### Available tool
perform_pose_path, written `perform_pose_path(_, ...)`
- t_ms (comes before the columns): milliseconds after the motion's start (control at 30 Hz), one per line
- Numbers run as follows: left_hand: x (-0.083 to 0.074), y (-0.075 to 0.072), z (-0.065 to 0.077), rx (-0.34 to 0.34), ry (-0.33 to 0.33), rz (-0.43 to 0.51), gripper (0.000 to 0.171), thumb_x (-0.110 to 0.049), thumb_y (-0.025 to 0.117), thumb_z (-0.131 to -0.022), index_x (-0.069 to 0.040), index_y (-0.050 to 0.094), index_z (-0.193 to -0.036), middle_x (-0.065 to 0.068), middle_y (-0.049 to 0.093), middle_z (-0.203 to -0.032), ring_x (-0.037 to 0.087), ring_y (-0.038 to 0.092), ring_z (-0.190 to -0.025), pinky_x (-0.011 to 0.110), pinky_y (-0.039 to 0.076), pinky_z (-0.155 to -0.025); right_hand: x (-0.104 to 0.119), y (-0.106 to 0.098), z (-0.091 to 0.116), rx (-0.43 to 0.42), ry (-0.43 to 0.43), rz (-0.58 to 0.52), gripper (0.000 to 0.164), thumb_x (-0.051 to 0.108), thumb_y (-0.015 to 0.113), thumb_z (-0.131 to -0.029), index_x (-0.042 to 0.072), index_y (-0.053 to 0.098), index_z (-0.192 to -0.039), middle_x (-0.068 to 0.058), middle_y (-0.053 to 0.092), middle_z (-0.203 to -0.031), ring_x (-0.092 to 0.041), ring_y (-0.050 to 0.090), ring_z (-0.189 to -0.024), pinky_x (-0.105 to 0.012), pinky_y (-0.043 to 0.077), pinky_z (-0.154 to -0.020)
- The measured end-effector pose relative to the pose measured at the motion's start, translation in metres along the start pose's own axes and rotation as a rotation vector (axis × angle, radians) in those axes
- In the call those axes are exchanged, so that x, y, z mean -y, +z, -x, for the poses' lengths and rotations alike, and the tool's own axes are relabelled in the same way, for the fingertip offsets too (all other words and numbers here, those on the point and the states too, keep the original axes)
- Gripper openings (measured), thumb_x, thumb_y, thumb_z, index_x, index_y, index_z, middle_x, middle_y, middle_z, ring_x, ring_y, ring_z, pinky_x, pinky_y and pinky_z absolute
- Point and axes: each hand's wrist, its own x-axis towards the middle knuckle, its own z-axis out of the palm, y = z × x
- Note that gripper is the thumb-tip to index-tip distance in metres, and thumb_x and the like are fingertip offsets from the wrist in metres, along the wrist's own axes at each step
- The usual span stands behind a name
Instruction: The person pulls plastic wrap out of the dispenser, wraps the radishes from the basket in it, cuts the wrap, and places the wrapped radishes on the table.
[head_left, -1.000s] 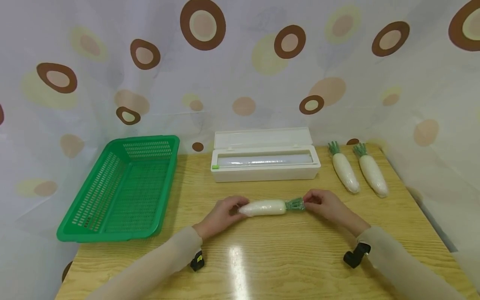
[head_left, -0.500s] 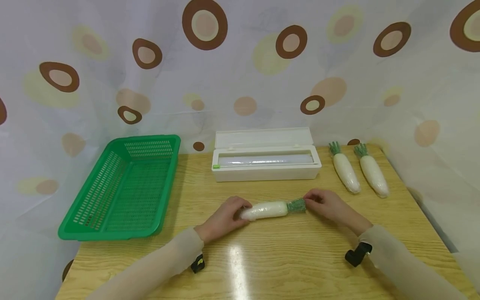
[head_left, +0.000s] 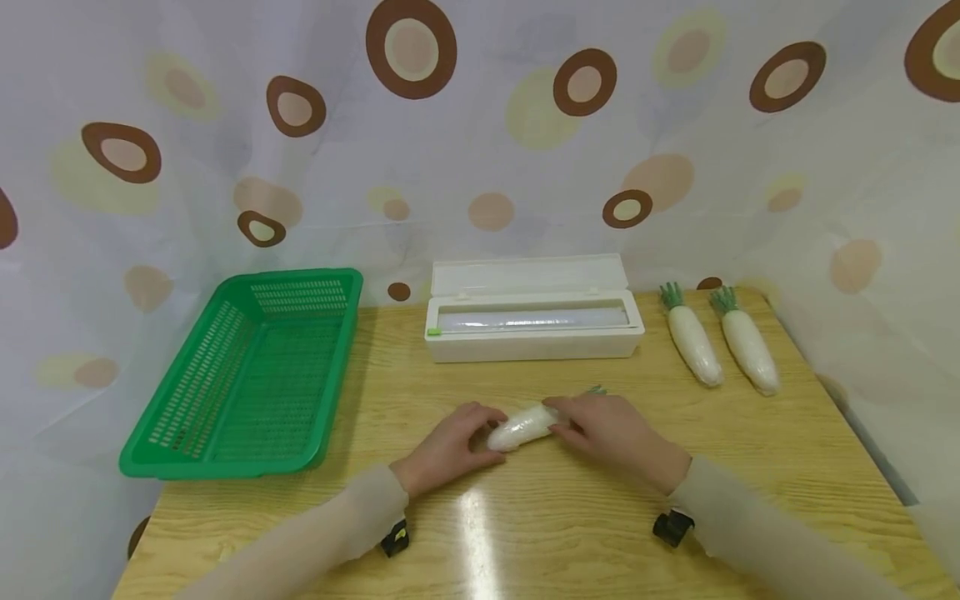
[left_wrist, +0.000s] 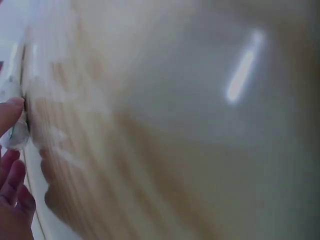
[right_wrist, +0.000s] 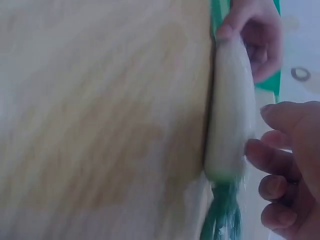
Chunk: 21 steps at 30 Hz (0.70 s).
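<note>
A white radish in shiny clear film lies slantwise on the table between the two hands. My left hand holds its tapered end between thumb and fingers; in the left wrist view the wrapped tip shows beside the thumb. Over the leafy half is my right hand, which hides most of the green leaves from the head view. In the right wrist view, its loosely bent fingers are spread beside the radish, one fingertip right at its side and the thumb apart from it.
On the left stands a green basket. A white wrap box with its lid up holds a roll of film behind the hands. Two more wrapped radishes lie at the back right, near the patterned curtain.
My right hand has moved left from the leaf tips to over the radish's body. The radish has turned, its leafy end now farther back. My left hand stays at the tapered end.
</note>
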Motion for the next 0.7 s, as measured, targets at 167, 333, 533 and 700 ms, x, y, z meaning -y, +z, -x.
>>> perform_pose_path(167,-0.005,0.006,0.003,0.002,0.001,-0.025,0.052,-0.030,0.085,-0.089,-0.013,0.063,-0.133,-0.002,0.065,-0.121,0.014,0.057,-0.111,0.032,0.051,-0.097,0.012,0.011,0.001,0.042,0.001,-0.011,0.043,0.028,0.067,-0.102,0.014,0.065,-0.143,0.010,0.064,-0.074,-0.001,0.048,-0.061,-0.023,0.041,-0.053)
perform_pose_path(333,-0.008,0.003,0.006,-0.002,-0.013,-0.022,0.049,-0.039,0.077,-0.096,-0.013,0.062,-0.134,-0.004,0.064,-0.117,0.013,0.057,-0.109,0.033,0.051,-0.095,0.012,0.013,0.005,0.020,-0.049,-0.014,0.035,0.024,0.065,-0.102,0.015,0.069,-0.136,0.002,0.074,-0.091,-0.005,0.060,-0.070,-0.025,0.047,-0.056)
perform_pose_path(533,-0.008,-0.010,0.002,-0.091,-0.043,-0.005,0.037,-0.032,0.060,-0.107,-0.006,0.064,-0.134,0.000,0.066,-0.112,0.016,0.059,-0.106,0.038,0.053,-0.093,0.008,0.009,0.009,0.078,-0.073,-0.051,0.030,0.030,0.062,-0.106,0.018,0.069,-0.133,0.006,0.057,-0.082,-0.002,0.042,-0.063,-0.021,0.038,-0.054)
perform_pose_path(700,-0.006,-0.015,-0.001,-0.124,-0.049,-0.032,0.036,-0.030,0.053,-0.111,-0.004,0.064,-0.133,0.002,0.066,-0.112,0.016,0.059,-0.104,0.038,0.053,-0.092,0.006,0.007,0.015,0.097,-0.083,-0.013,0.032,0.041,0.062,-0.105,0.020,0.066,-0.130,0.004,0.050,-0.084,-0.003,0.037,-0.060,-0.020,0.035,-0.053)
